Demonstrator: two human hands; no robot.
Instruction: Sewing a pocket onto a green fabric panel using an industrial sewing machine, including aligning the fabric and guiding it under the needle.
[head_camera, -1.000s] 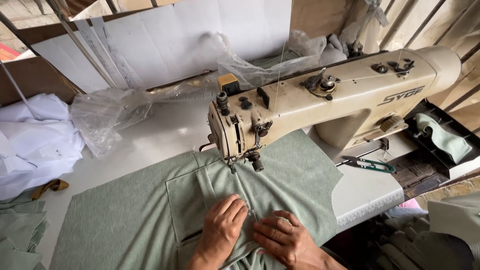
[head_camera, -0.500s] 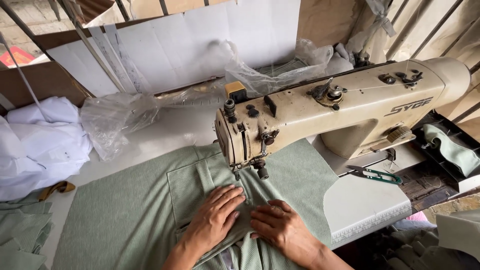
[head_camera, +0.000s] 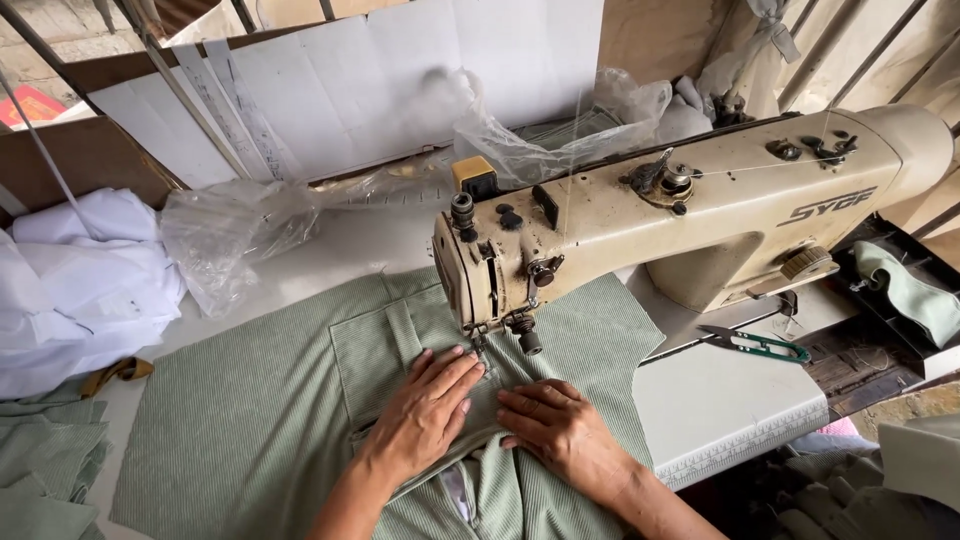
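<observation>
Two hands are seen, both laid flat with fingers spread on one piece of green corduroy fabric (head_camera: 250, 420). The left hand (head_camera: 428, 412) is pressed palm-down on the cloth just near of the needle area, nothing being gripped in it. The right hand (head_camera: 560, 428) is set just beside it to the right, likewise open and flat, holding nothing but the cloth down. The fabric is spread across the white tabletop (head_camera: 720, 400), with one rectangular pocket panel (head_camera: 385, 345) lying on it under the fingertips of the left hand.

One cream-coloured sewing machine (head_camera: 680, 215) is placed at the right, its head above the fabric. One pair of green-handled thread snips (head_camera: 755, 345) is laid on the tabletop right of the fabric, well apart from the hands. One crumpled clear plastic bag (head_camera: 235, 230) is found at the far left, and one heap of white cloth (head_camera: 75, 285) beside it. A second stack of green cloth (head_camera: 45, 470) is seen at the near left edge.
</observation>
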